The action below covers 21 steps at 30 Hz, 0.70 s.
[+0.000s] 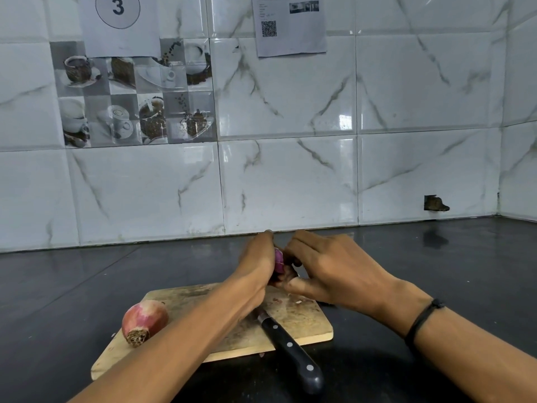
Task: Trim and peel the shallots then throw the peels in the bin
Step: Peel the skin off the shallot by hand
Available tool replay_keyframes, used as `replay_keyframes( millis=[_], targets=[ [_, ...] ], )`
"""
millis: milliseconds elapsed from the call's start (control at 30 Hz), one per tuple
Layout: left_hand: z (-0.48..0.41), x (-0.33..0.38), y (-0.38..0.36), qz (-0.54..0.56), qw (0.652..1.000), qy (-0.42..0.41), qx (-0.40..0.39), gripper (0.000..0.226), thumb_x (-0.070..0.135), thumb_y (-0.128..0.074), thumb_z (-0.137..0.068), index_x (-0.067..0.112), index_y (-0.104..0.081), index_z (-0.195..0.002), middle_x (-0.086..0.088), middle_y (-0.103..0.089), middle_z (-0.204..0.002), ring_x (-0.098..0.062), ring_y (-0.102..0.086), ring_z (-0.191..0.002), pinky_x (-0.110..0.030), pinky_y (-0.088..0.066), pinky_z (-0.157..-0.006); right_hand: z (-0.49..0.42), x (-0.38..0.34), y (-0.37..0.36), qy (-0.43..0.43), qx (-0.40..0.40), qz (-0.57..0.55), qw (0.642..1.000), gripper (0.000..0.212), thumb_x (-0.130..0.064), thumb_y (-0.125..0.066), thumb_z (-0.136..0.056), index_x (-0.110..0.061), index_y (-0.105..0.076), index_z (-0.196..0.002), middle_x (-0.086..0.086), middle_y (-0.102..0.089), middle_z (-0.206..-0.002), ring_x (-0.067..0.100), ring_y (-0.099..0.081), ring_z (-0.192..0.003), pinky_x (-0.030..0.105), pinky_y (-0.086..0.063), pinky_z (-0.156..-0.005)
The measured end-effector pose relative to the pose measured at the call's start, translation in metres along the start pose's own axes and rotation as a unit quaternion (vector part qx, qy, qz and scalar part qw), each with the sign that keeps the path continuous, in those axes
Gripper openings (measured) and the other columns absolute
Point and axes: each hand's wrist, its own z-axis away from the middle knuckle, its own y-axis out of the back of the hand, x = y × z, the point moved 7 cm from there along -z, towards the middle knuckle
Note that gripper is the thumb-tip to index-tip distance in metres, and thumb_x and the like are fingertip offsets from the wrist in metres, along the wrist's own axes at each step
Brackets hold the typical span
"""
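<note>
A purple shallot is held above the far edge of the wooden cutting board, mostly hidden between both hands. My left hand cups it from the left. My right hand pinches it from the right, fingertips on its skin. A second shallot, unpeeled with its root end toward me, lies on the board's left part. A black-handled knife rests on the board, handle sticking out over the near edge, blade under my left wrist.
The board sits on a dark glossy counter that runs back to a marble-tiled wall. Small peel scraps lie on the board. No bin is in view. A hole shows in the wall at the right.
</note>
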Motion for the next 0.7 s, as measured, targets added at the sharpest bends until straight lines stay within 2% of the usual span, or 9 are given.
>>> replay_keyframes(
  millis=[67,167,267,367,467,600,700],
  targets=[
    [0.000,-0.002,-0.001,0.018,1.000,0.018,0.001,0.041,0.025,-0.038,-0.103,0.013,-0.055,-0.068,0.001,-0.054,-0.039,-0.017,-0.053,-0.046,-0.026,-0.042,-0.050,-0.001,0.000,-0.001,0.005,0.012,0.025,1.000,0.038,-0.037,-0.081,-0.076,-0.007,-0.062,-0.089,0.005,-0.059,-0.077,0.021,-0.050,-0.047,0.026,-0.023,-0.043],
    [0.000,-0.002,-0.001,0.045,0.998,0.031,-0.010,0.041,0.023,-0.036,-0.104,0.012,-0.051,-0.068,0.000,-0.050,-0.037,-0.013,-0.048,-0.032,-0.024,-0.039,-0.046,-0.003,0.000,0.000,-0.005,0.027,0.050,0.998,0.036,-0.039,-0.074,-0.078,-0.007,-0.059,-0.086,0.005,-0.057,-0.077,0.020,-0.047,-0.045,0.027,-0.021,-0.043],
    [-0.001,0.001,-0.001,0.078,0.996,0.038,-0.025,0.043,0.023,-0.037,-0.104,0.011,-0.051,-0.066,-0.002,-0.050,-0.039,-0.013,-0.047,-0.031,-0.024,-0.039,-0.045,-0.004,0.003,0.001,-0.038,0.023,0.019,0.999,0.036,-0.046,-0.058,-0.084,-0.010,-0.057,-0.086,0.003,-0.055,-0.078,0.020,-0.046,-0.046,0.027,-0.027,-0.041],
    [-0.005,0.003,-0.001,0.114,0.992,0.037,-0.042,0.039,0.028,-0.043,-0.104,0.005,-0.058,-0.077,-0.009,-0.062,-0.053,-0.016,-0.054,-0.036,-0.025,-0.044,-0.043,-0.002,0.013,0.002,-0.097,0.016,-0.058,0.993,0.039,-0.053,-0.053,-0.086,-0.014,-0.056,-0.091,-0.005,-0.053,-0.083,0.012,-0.047,-0.054,0.022,-0.036,-0.047],
    [-0.010,0.008,-0.003,0.122,0.991,-0.004,-0.053,0.040,0.034,-0.049,-0.102,0.002,-0.065,-0.083,-0.017,-0.070,-0.074,-0.020,-0.063,-0.050,-0.033,-0.054,-0.059,0.005,0.023,0.005,-0.138,0.024,-0.101,0.985,0.034,-0.055,-0.054,-0.084,-0.021,-0.053,-0.091,-0.015,-0.044,-0.083,0.004,-0.041,-0.058,0.013,-0.031,-0.053],
    [-0.010,0.018,-0.002,0.115,0.988,-0.076,-0.069,0.046,0.035,-0.052,-0.101,0.003,-0.069,-0.074,-0.017,-0.070,-0.074,-0.023,-0.065,-0.061,-0.038,-0.055,-0.070,0.008,0.030,0.008,-0.173,0.033,-0.125,0.976,0.027,-0.054,-0.054,-0.085,-0.029,-0.052,-0.094,-0.016,-0.050,-0.082,0.010,-0.053,-0.066,0.026,-0.045,-0.056],
    [-0.007,0.026,0.000,0.125,0.984,-0.104,-0.071,0.044,0.037,-0.056,-0.099,0.003,-0.070,-0.076,-0.023,-0.071,-0.083,-0.031,-0.066,-0.074,-0.045,-0.056,-0.084,0.007,0.028,0.008,-0.181,0.034,-0.149,0.971,0.024,-0.052,-0.050,-0.089,-0.031,-0.053,-0.100,-0.014,-0.056,-0.085,0.014,-0.058,-0.066,0.034,-0.050,-0.061]
  ],
)
